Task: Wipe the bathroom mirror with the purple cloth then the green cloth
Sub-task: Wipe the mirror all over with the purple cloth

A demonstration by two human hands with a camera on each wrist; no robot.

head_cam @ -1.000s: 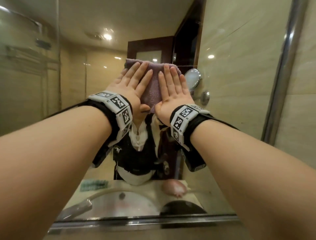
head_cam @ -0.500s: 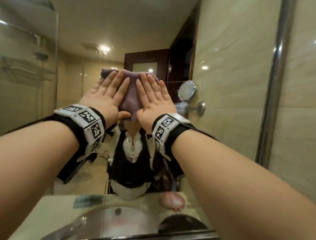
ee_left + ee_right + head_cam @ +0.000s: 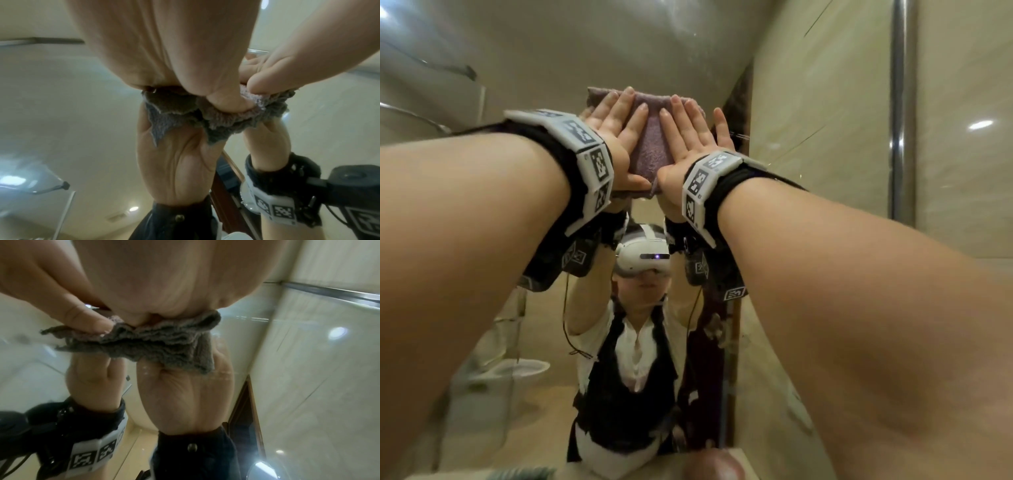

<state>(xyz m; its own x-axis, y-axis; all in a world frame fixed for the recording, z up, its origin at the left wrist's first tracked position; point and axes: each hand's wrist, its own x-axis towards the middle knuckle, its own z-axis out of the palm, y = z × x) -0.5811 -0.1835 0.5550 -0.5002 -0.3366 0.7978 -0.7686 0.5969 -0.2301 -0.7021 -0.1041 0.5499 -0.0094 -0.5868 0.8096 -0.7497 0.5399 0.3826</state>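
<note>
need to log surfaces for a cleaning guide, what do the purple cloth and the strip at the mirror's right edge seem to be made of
Purple cloth: looks like soft terry or microfibre, matt; a looped, fuzzy pile shows at its bunched edge in the wrist views. Vertical strip at the mirror's right edge: probably polished or chromed metal, silvery with bright streaked highlights; coated plastic cannot be ruled out.

Warm, yellowish indoor light, moderately dim. I see ceiling spot lamps only as reflections: a bright oval glare on the tiled wall (image 3: 981, 125) in the head view, and round highlights on the mirror (image 3: 337, 333) in the right wrist view. My forearms bulge at the head view's lower edges from wide-angle distortion. Both wrist views are soft; the palm closest to each lens is a blurred, shadowed mass. The purple cloth (image 3: 226, 120) reads grey there, its underside in shade.
</note>
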